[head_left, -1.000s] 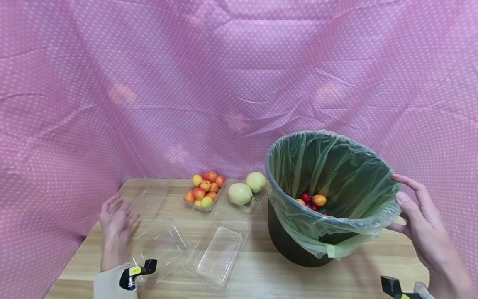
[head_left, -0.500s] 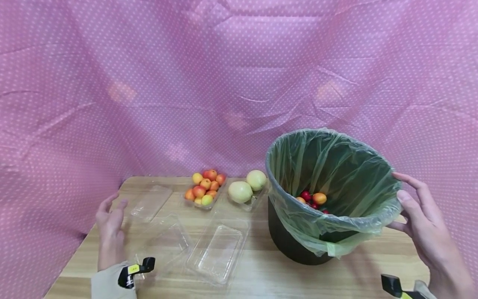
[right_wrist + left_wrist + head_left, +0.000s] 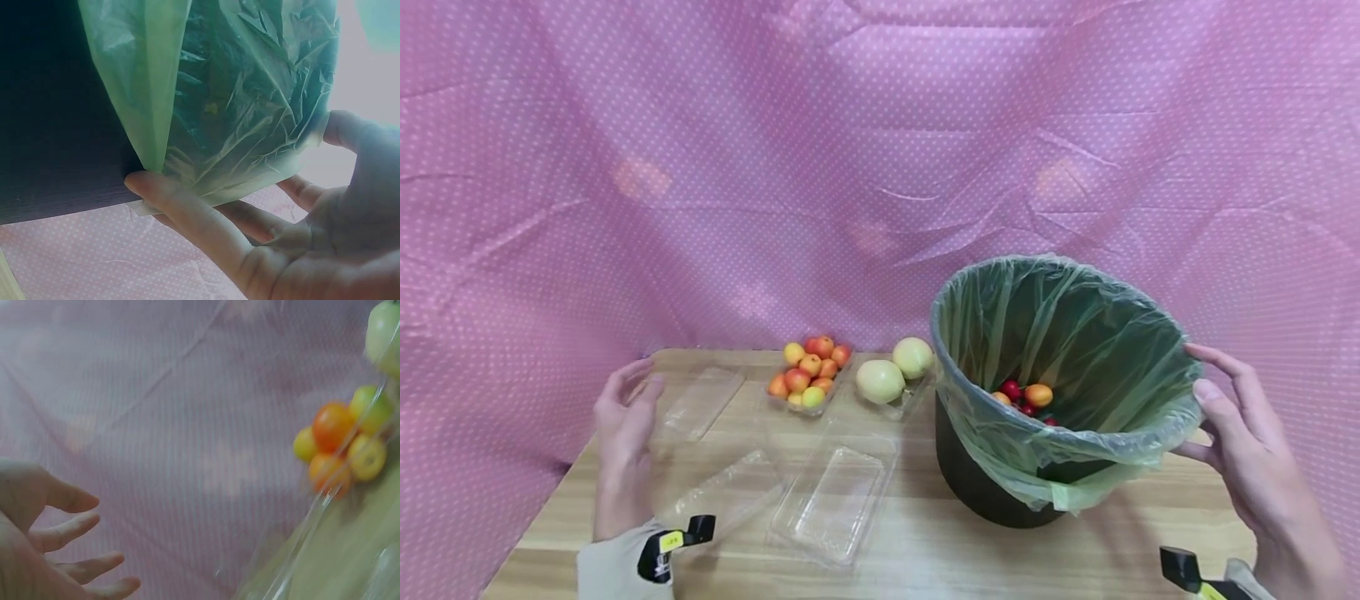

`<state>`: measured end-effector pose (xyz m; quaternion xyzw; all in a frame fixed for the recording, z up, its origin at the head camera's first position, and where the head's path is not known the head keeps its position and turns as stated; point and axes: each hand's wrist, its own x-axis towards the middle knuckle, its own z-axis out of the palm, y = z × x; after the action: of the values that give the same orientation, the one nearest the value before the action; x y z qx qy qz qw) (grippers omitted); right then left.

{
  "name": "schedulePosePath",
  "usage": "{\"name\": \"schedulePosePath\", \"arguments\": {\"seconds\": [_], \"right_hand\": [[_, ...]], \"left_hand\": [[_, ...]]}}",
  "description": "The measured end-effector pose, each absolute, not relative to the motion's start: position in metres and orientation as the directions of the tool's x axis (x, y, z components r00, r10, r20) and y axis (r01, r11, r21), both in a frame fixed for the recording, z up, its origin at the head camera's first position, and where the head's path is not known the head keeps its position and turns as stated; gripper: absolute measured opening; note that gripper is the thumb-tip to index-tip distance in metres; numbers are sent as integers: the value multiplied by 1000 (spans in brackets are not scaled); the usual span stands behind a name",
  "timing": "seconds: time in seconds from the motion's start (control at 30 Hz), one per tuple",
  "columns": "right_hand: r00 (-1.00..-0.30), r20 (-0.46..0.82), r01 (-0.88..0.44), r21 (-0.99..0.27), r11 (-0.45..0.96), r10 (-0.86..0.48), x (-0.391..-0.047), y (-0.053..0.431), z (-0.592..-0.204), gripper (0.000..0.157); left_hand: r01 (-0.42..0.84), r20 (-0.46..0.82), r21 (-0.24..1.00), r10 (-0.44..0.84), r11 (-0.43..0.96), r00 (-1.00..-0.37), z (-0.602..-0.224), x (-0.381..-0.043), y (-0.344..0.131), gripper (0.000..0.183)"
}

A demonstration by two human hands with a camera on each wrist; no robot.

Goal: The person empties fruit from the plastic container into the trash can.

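My left hand (image 3: 622,429) is lifted over the left side of the table with its fingers spread and loosely bent, holding nothing; in the left wrist view the fingers (image 3: 72,534) are apart. Close to it are a clear plastic lid (image 3: 730,492) and a flat clear plastic piece (image 3: 703,402). At the right, my right hand (image 3: 1255,433) grips the rim of a black trash can (image 3: 977,475) lined with a green plastic bag (image 3: 1120,350). In the right wrist view its fingers (image 3: 200,222) lie along the can's side. Several small red and orange fruits (image 3: 1028,396) lie inside the can.
At the back of the wooden table (image 3: 970,567), a clear tray holds several orange and yellow fruits (image 3: 805,375), beside two pale green round fruits (image 3: 880,382) in another tray. An empty clear tray (image 3: 838,504) lies front centre. A pink dotted cloth (image 3: 850,167) hangs behind.
My left hand has risen slightly and its fingers have drawn away from the plastic. The clear plastic lid near the left wrist has shifted. The right hand still holds the can's rim.
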<state>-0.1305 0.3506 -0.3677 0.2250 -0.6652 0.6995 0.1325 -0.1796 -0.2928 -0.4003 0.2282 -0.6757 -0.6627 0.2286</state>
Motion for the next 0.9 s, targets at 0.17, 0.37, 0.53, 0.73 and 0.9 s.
{"name": "schedulePosePath", "arguments": {"seconds": [0.17, 0.37, 0.53, 0.73, 0.9], "right_hand": [[-871, 484, -480, -875, -68, -82, -127, 352, -366, 48], [-875, 479, -474, -877, -80, -65, -126, 349, -364, 46], [-878, 474, -469, -880, -70, -66, -127, 347, -364, 46], [-876, 478, -473, -878, -78, -62, -127, 350, -364, 46], [-874, 480, -476, -877, -63, -72, -127, 347, -365, 47]], "left_hand": [[-24, 23, 993, -384, 117, -923, -398, -195, -262, 44], [-21, 11, 963, -116, 270, -993, -400, -224, -242, 50], [-28, -22, 923, -21, 384, -1000, -404, -235, -247, 49], [-92, -133, 937, 99, 336, -986, -413, -247, -252, 52], [-162, -211, 945, 150, 285, -966, -431, -261, -263, 59]]}}
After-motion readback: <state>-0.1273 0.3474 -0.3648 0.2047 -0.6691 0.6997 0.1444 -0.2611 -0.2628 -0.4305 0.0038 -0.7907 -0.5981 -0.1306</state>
